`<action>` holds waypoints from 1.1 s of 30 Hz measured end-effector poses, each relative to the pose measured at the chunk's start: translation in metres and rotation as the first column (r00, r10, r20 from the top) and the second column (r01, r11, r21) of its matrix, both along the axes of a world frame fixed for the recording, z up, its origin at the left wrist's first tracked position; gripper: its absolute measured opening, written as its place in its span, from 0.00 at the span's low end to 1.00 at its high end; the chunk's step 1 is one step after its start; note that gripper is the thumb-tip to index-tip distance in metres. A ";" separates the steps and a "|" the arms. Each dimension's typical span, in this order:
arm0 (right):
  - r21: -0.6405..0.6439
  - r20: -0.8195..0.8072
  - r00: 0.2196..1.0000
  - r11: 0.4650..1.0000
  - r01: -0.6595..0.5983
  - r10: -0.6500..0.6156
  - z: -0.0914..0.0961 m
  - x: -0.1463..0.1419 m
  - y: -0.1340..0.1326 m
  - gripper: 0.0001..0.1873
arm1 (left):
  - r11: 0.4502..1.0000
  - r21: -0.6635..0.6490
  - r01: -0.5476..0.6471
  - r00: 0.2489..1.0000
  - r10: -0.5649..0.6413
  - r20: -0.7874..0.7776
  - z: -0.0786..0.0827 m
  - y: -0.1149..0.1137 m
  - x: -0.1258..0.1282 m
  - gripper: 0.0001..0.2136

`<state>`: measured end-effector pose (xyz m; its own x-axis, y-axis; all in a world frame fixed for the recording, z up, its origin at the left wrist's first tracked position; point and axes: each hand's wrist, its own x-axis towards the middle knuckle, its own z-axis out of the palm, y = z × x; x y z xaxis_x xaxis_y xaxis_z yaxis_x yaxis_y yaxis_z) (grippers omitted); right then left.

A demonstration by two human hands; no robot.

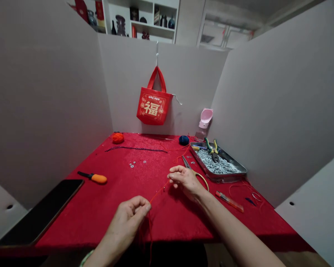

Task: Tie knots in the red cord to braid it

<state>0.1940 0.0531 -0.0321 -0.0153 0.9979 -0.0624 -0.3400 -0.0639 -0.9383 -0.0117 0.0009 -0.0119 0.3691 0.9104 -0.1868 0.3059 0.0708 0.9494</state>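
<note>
A thin red thread (158, 193) runs taut between my two hands above the red tablecloth (100, 207). My left hand (129, 217) is closed in a pinch on the thread's near end, close to the table's front edge. Farther out, my right hand (185, 180) pinches the other end, fingers curled. Just behind the right hand lie scissors (193, 170) with yellow handles, partly hidden by the hand. Loose thread hangs down from my left hand over the table edge.
A metal tray (239, 170) of small metal parts holds pliers (213, 150) at right. Small washers (133, 164), an orange-handled tool (96, 178), a dark phone (41, 213), orange and blue yarn balls (117, 138), a red cutter (229, 202) and a hanging red bag (153, 105) surround the work area.
</note>
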 end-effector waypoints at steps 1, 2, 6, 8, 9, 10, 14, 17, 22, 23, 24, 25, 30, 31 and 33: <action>0.001 -0.021 1.000 1.000 0.012 -0.012 0.002 0.003 0.005 0.19 | 1.000 0.025 0.010 1.000 -0.010 -0.011 0.002 0.006 0.000 0.14; 0.006 -0.038 0.999 1.000 0.015 -0.015 0.003 0.006 0.010 0.20 | 0.998 0.052 0.022 0.999 -0.021 -0.027 0.005 0.013 0.001 0.14; 0.067 -0.068 0.996 0.997 -0.045 0.049 0.007 0.019 0.035 0.20 | 0.989 0.133 0.058 0.994 -0.044 -0.104 0.018 0.042 0.009 0.14; 0.083 -0.030 0.998 0.996 -0.043 0.046 0.007 0.025 0.050 0.19 | 0.989 0.140 0.046 0.993 -0.030 -0.114 0.023 0.058 0.015 0.14; 0.078 -0.005 1.000 0.997 -0.030 0.030 0.008 0.027 0.057 0.18 | 0.988 0.147 0.039 0.993 -0.022 -0.114 0.024 0.067 0.019 0.14; 0.069 0.015 1.000 0.998 -0.012 0.011 0.008 0.029 0.066 0.17 | 0.987 0.159 0.034 0.993 -0.016 -0.116 0.025 0.076 0.022 0.13; 0.045 0.013 0.998 0.998 0.054 -0.055 0.009 0.032 0.103 0.16 | 0.969 0.243 0.053 0.989 -0.016 -0.150 0.017 0.112 0.037 0.11; 0.025 0.023 0.994 0.994 0.104 -0.105 0.005 0.030 0.137 0.14 | 0.952 0.303 0.049 0.983 0.008 -0.184 0.005 0.138 0.051 0.10; 0.016 0.097 0.976 0.980 0.196 -0.197 -0.014 0.023 0.197 0.11 | 0.930 0.367 0.011 0.962 0.090 -0.256 -0.023 0.186 0.070 0.09; 0.013 0.106 0.972 0.978 0.207 -0.208 -0.018 0.022 0.208 0.12 | 0.927 0.375 0.003 0.955 0.109 -0.276 -0.028 0.196 0.074 0.09; 0.006 0.113 0.971 0.977 0.213 -0.213 -0.021 0.022 0.219 0.13 | 0.923 0.385 -0.004 0.947 0.128 -0.296 -0.033 0.204 0.077 0.09; 0.003 0.116 0.970 0.976 0.216 -0.215 -0.025 0.021 0.230 0.14 | 0.918 0.396 -0.011 0.937 0.147 -0.315 -0.037 0.213 0.080 0.09; 0.018 0.116 0.973 0.980 0.200 -0.200 -0.038 0.020 0.265 0.16 | 0.901 0.434 -0.021 0.904 0.203 -0.377 -0.049 0.238 0.093 0.09; 0.020 0.122 0.973 0.981 0.193 -0.194 -0.041 0.020 0.269 0.16 | 0.897 0.442 -0.016 0.898 0.207 -0.388 -0.050 0.241 0.094 0.09; 0.021 0.144 0.973 0.984 0.179 -0.180 -0.048 0.020 0.275 0.16 | 0.892 0.451 -0.004 0.890 0.209 -0.405 -0.053 0.245 0.096 0.10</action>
<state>0.2138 0.3281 -0.0805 0.1727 0.9840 -0.0426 -0.2060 -0.0062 -0.9785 0.0844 0.2461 -0.0646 0.2399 0.9642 0.1131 0.7044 -0.2531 0.6631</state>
